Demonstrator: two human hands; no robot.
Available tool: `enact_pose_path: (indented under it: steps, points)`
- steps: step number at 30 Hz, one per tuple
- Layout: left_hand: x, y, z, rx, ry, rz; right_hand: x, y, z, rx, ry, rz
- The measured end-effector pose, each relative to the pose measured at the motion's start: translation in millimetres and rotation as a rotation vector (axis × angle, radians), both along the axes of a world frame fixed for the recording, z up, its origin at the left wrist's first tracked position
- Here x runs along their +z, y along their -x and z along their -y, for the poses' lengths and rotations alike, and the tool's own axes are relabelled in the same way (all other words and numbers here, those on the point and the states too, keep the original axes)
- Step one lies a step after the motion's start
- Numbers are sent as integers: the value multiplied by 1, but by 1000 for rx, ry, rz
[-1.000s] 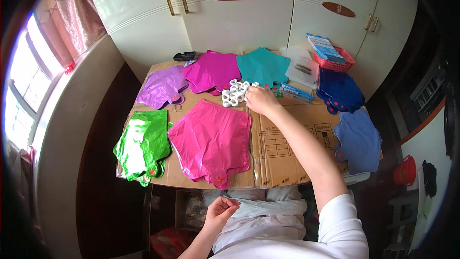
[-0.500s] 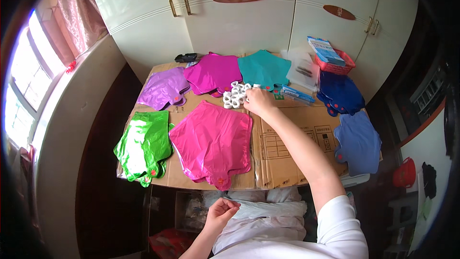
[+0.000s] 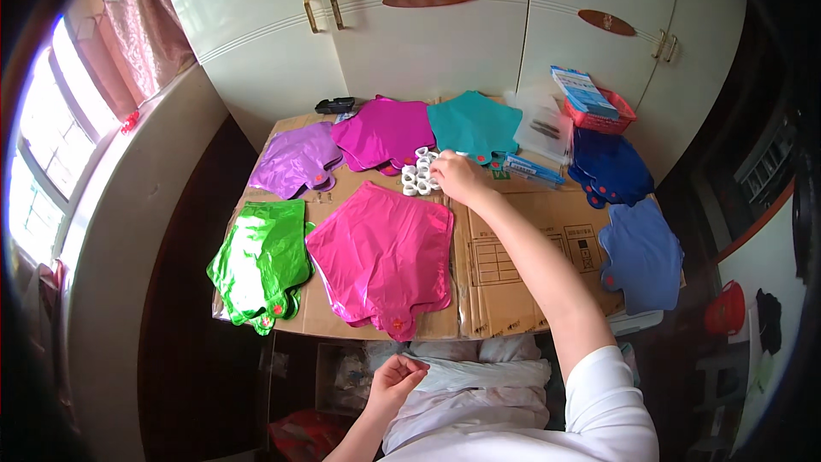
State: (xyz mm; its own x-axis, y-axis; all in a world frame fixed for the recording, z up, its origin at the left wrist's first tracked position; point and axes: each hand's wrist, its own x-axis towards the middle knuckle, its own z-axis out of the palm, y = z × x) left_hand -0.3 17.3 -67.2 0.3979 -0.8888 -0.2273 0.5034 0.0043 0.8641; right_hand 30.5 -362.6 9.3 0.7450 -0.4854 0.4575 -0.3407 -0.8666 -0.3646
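Note:
My right hand (image 3: 459, 178) reaches across the table to a cluster of small white ring-shaped rolls (image 3: 416, 181). Its fingers are bent together on the cluster's right side, pinching at a white roll that the hand partly hides. Below the table's front edge, my left hand (image 3: 398, 382) hovers over my lap with fingers curled closed; whatever they may hold is hidden. A flat pink star-shaped foil balloon (image 3: 380, 257) lies in front of the rolls. Behind them are a magenta foil balloon (image 3: 385, 131) and a teal one (image 3: 475, 126).
Green (image 3: 261, 257), lilac (image 3: 295, 158), dark blue (image 3: 607, 164) and light blue (image 3: 643, 257) foil balloons line the cardboard-covered table (image 3: 505, 291). At the back right stand a red basket (image 3: 611, 120) with blue-white packets, clear plastic sleeves (image 3: 546, 124) and a blue packet (image 3: 533, 169). White cabinets (image 3: 428, 51) rise behind.
My right hand has shifted slightly left and closer over the white rolls, covering more of them. My left hand stays almost where it was. The view has shifted very slightly.

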Motion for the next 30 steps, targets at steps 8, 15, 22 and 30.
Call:
enact_pose_path:
  steps: [8, 15, 22, 30]
  points:
    - [-6, 6, -2, -121, -64, 119, 70, 121, -88, 204, -427, 339]
    - [-20, 23, 17, -332, -195, 708, 1, 281, -175, 318, -762, -200]
    - [-35, 37, 43, -440, -208, 839, -124, 326, -219, -299, -635, -150]
    - [-37, 44, 48, -474, -207, 866, -153, 287, -227, -108, -388, -133]
